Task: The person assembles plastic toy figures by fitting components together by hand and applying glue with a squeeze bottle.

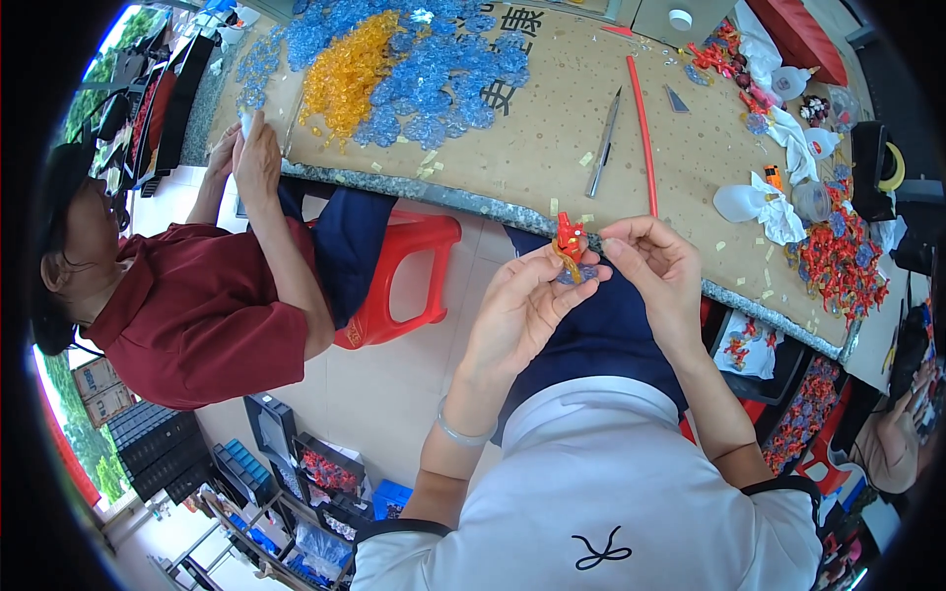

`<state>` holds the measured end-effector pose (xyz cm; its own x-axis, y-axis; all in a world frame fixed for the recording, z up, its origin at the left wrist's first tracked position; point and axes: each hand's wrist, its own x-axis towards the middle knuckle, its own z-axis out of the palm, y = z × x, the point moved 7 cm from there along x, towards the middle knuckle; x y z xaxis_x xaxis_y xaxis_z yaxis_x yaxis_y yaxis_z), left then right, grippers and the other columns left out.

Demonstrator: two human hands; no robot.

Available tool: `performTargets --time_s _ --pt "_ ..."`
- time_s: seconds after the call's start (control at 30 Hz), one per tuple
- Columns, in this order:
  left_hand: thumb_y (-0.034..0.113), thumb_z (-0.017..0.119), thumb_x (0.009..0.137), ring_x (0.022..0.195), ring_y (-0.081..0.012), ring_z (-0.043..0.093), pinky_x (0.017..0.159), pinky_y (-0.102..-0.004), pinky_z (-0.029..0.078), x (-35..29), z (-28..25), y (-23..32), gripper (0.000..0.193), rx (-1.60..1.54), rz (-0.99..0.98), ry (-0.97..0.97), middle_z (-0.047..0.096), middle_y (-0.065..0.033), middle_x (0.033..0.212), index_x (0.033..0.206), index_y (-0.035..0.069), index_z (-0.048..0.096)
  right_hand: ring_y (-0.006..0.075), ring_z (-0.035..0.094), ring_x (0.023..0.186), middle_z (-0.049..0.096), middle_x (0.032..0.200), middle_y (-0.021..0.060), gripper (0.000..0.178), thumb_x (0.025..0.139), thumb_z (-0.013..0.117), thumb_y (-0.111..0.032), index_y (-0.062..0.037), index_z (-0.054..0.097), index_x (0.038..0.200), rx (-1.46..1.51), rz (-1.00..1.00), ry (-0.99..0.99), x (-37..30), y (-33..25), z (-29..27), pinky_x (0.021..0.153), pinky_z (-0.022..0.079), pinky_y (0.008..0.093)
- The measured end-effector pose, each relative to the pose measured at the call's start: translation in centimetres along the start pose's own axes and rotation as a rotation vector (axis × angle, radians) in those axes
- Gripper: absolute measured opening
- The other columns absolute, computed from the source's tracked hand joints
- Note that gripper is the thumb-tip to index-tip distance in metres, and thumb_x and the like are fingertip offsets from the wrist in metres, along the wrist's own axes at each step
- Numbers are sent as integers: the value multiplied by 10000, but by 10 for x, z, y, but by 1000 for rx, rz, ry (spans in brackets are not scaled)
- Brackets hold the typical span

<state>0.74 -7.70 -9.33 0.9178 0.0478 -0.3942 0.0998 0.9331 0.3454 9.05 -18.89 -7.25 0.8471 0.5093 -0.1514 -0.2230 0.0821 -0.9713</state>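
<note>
My left hand [519,303] pinches a small red figurine [569,236] with yellow-orange parts and a clear blue base, held upright just off the table's front edge. Close by on its right, my right hand [658,264] has thumb and forefinger together beside the figurine. A small dark bit shows at those fingertips, too small to name. On the table [552,128] ahead lie a slim pointed metal tool [605,143] and a long red rod [642,133].
Clear blue pieces [443,89] and orange pieces [345,79] are heaped at the far left. At right are a pile of red figurines [838,261], plastic bottles [739,203] and white tissues [780,219]. A co-worker [207,305] in dark red sits at left beside a red stool [404,281].
</note>
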Motion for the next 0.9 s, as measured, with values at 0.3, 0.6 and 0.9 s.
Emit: performTargets --time_s 0.3,0.6,0.9 --pt "71 404 966 978 -284 646 860 -326 570 1 2 -10 333 -212 -134 -149 592 -247 1114 1205 -151 473 65 596 815 665 891 45 205 897 635 -98 26 615 1060 1 10 -49 3 -1 1 757 474 215" --pt "130 382 996 984 -303 624 804 -358 540 -5 16 -10 369 -224 -223 -255 586 -275 1104 1244 -140 426 127 585 934 592 1070 83 353 822 648 -138 35 605 1126 153 310 -339 -1 3 15 839 444 239" --pt "136 368 992 792 -277 635 590 -291 514 -3 5 -22 294 -168 -343 -219 606 -232 1024 1170 -87 438 134 563 962 600 1060 85 211 742 743 -59 31 699 927 -20 142 -378 1 4 16 859 421 274"
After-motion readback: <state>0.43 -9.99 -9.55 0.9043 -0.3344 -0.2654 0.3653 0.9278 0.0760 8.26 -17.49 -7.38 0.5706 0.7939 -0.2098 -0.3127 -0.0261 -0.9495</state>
